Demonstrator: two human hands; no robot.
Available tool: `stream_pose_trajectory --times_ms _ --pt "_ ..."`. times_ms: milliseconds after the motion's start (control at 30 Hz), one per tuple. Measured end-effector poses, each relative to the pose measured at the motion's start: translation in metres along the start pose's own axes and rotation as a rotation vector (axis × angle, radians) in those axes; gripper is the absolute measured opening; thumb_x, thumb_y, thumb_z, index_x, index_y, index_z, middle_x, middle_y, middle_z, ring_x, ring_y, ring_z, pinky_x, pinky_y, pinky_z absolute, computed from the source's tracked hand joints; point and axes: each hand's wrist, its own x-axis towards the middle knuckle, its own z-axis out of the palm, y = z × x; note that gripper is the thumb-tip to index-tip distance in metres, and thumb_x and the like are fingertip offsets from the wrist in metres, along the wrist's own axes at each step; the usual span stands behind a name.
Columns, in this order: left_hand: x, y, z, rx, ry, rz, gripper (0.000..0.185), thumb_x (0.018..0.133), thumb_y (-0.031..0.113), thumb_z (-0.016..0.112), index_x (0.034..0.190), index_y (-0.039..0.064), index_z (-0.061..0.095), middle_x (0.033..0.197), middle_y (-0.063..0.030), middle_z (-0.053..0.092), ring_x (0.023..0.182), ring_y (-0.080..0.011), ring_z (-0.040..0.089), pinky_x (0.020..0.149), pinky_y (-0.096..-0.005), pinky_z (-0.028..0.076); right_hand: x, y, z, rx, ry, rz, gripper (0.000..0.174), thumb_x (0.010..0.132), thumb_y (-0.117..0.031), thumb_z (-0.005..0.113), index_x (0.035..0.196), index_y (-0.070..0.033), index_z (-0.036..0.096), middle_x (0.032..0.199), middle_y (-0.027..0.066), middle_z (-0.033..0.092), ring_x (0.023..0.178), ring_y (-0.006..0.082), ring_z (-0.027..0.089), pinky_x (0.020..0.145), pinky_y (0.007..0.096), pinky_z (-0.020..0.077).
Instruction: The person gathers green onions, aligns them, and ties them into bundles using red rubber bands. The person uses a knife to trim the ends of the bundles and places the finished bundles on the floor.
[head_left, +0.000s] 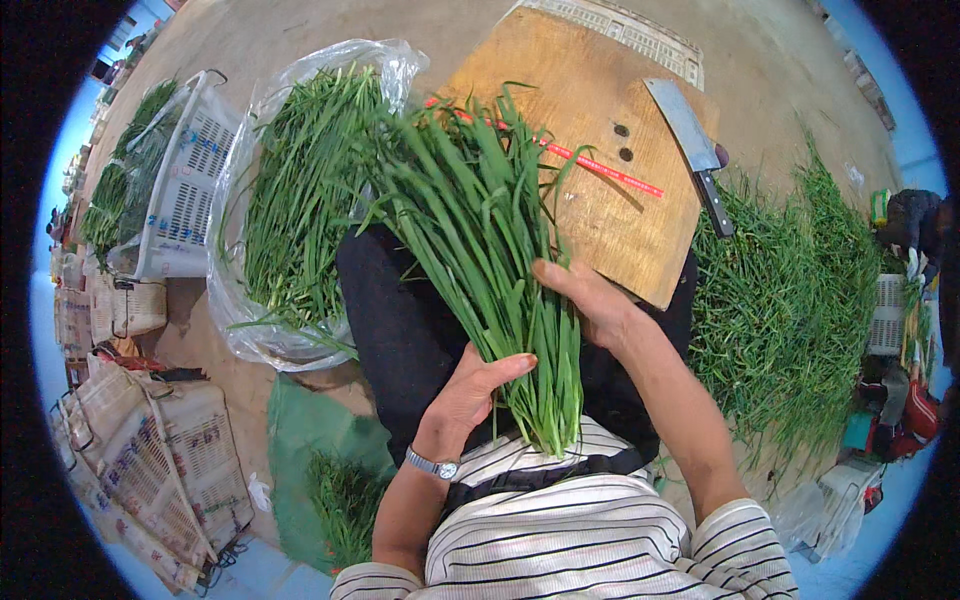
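A thick bunch of flat-leaved greens, likely garlic chives (480, 217), lies across my lap between both hands. Its pale stem ends point at my waist and the leaf tips reach over the wooden board (585, 82). My left hand (472, 386) grips the bunch near the stems, thumb on top. My right hand (589, 296) holds its right side higher up, fingers hidden behind the leaves. On the board's right edge rests a cleaver (690, 139) with a black handle. A red printed strip (607, 174) crosses the board.
At left, a clear plastic bag (225, 300) holds more greens (300, 195). Beyond it stands a white crate (184, 180) with bundled greens. Loose leaves (780, 300) pile up at right. Stacked crates (157, 457) and a green sheet (300, 450) lie at lower left.
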Motion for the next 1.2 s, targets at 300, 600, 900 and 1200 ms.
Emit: stream_pose_trajectory --times_ms 300,600,900,1200 --pt "0.011 0.029 0.009 0.223 -0.077 -0.018 0.051 0.082 0.013 0.07 0.127 0.0 0.05 0.115 -0.0069 0.06 0.104 -0.0154 0.057 0.093 -0.0305 0.045 0.024 -0.017 0.002 0.072 -0.082 -0.093 0.052 0.08 -0.023 0.074 0.123 -0.002 0.052 0.103 0.0088 0.065 0.084 0.0162 0.065 0.076 0.0321 0.0558" --pt "0.025 0.068 0.047 0.112 0.05 0.298 0.052 0.089 0.017 0.067 0.132 0.002 0.043 0.12 -0.0065 0.057 0.105 -0.0151 0.058 0.091 -0.0306 0.048 0.013 -0.038 0.006 -0.083 -0.027 -0.289 0.047 0.08 -0.016 0.073 0.12 -0.002 0.055 0.105 0.006 0.064 0.091 0.0125 0.061 0.082 0.0291 0.0514" --pt "0.018 0.135 0.018 1.016 0.347 1.002 0.047 0.073 0.004 0.073 0.118 0.015 0.065 0.119 -0.0108 0.061 0.109 -0.019 0.057 0.098 -0.0343 0.042 -0.026 -0.142 0.033 -0.466 -0.336 -0.813 0.046 0.074 -0.014 0.073 0.113 0.001 0.054 0.094 0.0137 0.062 0.088 0.017 0.058 0.078 0.0318 0.0469" --pt "0.06 0.158 0.075 0.781 0.09 1.125 0.031 0.078 0.001 0.074 0.108 0.002 0.067 0.108 -0.0053 0.068 0.098 -0.0111 0.063 0.081 -0.0275 0.052 0.033 -0.112 0.029 -0.622 0.007 -1.156 0.036 0.07 -0.007 0.065 0.105 -0.002 0.057 0.081 0.0199 0.062 0.077 0.0331 0.063 0.067 0.0383 0.0482"
